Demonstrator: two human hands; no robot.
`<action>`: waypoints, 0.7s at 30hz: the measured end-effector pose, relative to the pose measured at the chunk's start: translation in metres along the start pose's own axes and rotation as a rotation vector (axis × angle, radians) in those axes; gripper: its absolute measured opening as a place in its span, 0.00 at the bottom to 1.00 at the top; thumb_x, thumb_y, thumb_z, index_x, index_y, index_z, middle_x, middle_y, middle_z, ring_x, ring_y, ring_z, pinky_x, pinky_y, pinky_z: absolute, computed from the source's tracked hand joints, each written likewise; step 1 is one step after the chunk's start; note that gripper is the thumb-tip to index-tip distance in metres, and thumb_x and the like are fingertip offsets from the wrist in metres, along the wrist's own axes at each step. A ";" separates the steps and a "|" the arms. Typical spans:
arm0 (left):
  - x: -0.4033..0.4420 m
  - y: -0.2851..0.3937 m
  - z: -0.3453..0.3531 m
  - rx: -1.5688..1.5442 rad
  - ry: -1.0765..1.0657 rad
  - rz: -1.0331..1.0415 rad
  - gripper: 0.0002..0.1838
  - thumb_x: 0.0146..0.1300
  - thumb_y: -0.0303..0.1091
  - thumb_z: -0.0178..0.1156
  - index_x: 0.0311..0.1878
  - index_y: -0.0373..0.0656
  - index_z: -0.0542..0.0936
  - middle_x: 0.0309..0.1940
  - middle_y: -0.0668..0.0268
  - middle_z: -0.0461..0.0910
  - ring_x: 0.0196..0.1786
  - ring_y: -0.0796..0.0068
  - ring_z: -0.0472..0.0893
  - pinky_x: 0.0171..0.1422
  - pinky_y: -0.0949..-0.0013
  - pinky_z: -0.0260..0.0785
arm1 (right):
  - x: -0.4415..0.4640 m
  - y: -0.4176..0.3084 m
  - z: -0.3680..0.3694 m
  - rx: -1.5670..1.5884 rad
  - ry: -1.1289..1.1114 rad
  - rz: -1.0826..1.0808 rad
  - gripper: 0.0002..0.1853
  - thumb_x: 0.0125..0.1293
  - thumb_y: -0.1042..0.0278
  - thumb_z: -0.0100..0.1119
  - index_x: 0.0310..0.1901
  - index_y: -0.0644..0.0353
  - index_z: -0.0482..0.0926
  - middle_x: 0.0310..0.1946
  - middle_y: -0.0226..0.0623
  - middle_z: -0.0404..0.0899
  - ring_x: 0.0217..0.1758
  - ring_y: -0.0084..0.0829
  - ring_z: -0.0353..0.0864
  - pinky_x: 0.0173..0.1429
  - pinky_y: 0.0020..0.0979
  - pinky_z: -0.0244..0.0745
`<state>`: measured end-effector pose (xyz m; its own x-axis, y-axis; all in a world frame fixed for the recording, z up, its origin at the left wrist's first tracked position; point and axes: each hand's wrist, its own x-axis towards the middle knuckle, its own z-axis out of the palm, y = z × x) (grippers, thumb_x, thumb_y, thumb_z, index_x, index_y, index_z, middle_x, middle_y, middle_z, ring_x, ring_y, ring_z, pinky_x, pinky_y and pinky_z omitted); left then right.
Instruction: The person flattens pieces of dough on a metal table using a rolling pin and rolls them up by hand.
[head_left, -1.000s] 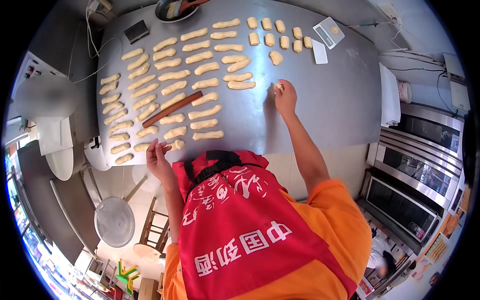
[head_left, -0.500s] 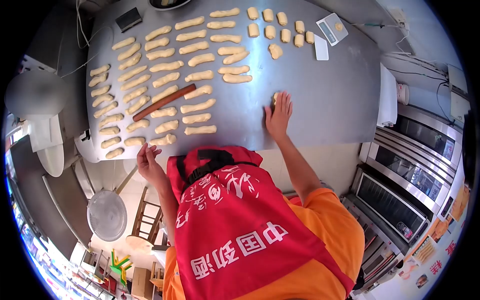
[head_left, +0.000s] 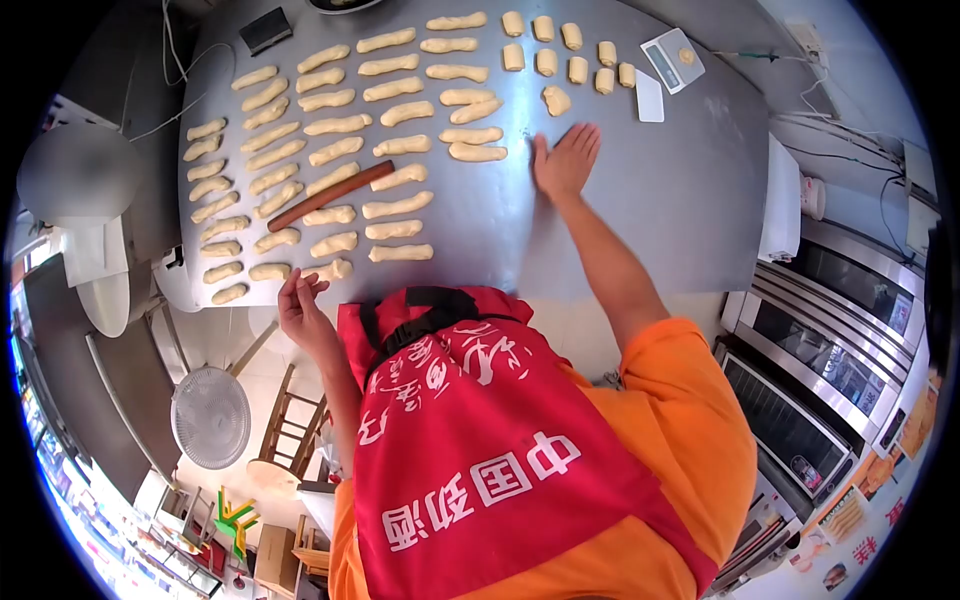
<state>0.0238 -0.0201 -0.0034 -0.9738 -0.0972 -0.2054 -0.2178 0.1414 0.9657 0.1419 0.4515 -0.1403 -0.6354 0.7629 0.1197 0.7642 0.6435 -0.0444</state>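
Note:
My right hand [head_left: 568,163] lies palm down on the steel table with its fingers stretched out. If a piece of dough is beneath the palm, it is hidden. Just beyond the fingertips is a loose, uneven dough lump [head_left: 556,100]. My left hand [head_left: 304,300] hovers at the table's front edge, fingers half curled and slightly apart, nothing visible in them. Closest to it is a dough strip [head_left: 328,270] at the front of the rows. A brown wooden rolling pin [head_left: 330,197] rests slantwise across several dough strips [head_left: 398,203].
Short dough rolls [head_left: 546,62] sit at the back right, beside a white scale [head_left: 673,60] carrying a small dough piece and a white card [head_left: 649,97]. A dark box [head_left: 264,32] stands at the back left. Ovens [head_left: 830,320] line the right side; a round fan [head_left: 210,418] is lower left.
My right hand has slid forward, away from my body, and the bit of dough that showed beside its fingers is out of sight. My left hand stays near the front edge.

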 end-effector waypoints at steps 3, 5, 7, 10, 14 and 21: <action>0.002 -0.009 0.000 -0.018 0.073 0.009 0.14 0.85 0.29 0.57 0.63 0.31 0.82 0.44 0.58 0.89 0.42 0.73 0.88 0.53 0.69 0.82 | -0.085 -0.017 -0.026 0.158 -0.046 -0.105 0.56 0.77 0.32 0.54 0.81 0.84 0.54 0.85 0.73 0.51 0.91 0.66 0.44 0.92 0.58 0.33; 0.002 -0.016 0.001 -0.087 0.049 -0.002 0.13 0.84 0.29 0.58 0.62 0.30 0.82 0.44 0.58 0.89 0.42 0.72 0.88 0.52 0.69 0.81 | -0.149 -0.022 -0.049 0.216 -0.095 -0.210 0.55 0.77 0.33 0.55 0.83 0.79 0.53 0.86 0.69 0.49 0.91 0.66 0.44 0.91 0.60 0.35; 0.001 -0.018 0.007 -0.116 0.022 -0.023 0.13 0.84 0.29 0.58 0.61 0.30 0.82 0.44 0.58 0.89 0.42 0.72 0.88 0.52 0.69 0.81 | -0.199 -0.014 -0.068 0.259 -0.188 -0.297 0.50 0.79 0.37 0.56 0.84 0.74 0.55 0.86 0.67 0.51 0.90 0.66 0.46 0.89 0.61 0.40; -0.006 -0.007 0.007 -0.118 -0.027 -0.052 0.13 0.84 0.30 0.59 0.61 0.31 0.83 0.44 0.59 0.89 0.42 0.72 0.88 0.53 0.69 0.79 | -0.246 0.009 -0.075 0.328 -0.252 -0.360 0.42 0.81 0.46 0.57 0.82 0.72 0.59 0.84 0.65 0.57 0.89 0.64 0.51 0.86 0.60 0.48; -0.006 0.000 -0.011 -0.062 -0.035 -0.016 0.13 0.84 0.30 0.59 0.61 0.30 0.83 0.43 0.59 0.88 0.42 0.73 0.88 0.52 0.70 0.79 | -0.243 0.011 -0.095 0.378 -0.033 -0.369 0.35 0.82 0.56 0.57 0.81 0.69 0.63 0.80 0.60 0.63 0.86 0.59 0.59 0.82 0.58 0.54; -0.011 -0.002 -0.035 0.002 -0.057 -0.003 0.13 0.84 0.30 0.58 0.61 0.31 0.83 0.43 0.59 0.89 0.42 0.73 0.88 0.52 0.69 0.79 | -0.188 -0.016 -0.074 0.353 -0.042 -0.279 0.44 0.80 0.55 0.58 0.84 0.76 0.53 0.86 0.66 0.53 0.91 0.65 0.47 0.90 0.61 0.43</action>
<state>0.0371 -0.0538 0.0024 -0.9752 -0.0413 -0.2175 -0.2212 0.1436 0.9646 0.2577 0.2929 -0.0886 -0.8212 0.5544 0.1350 0.4830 0.8013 -0.3530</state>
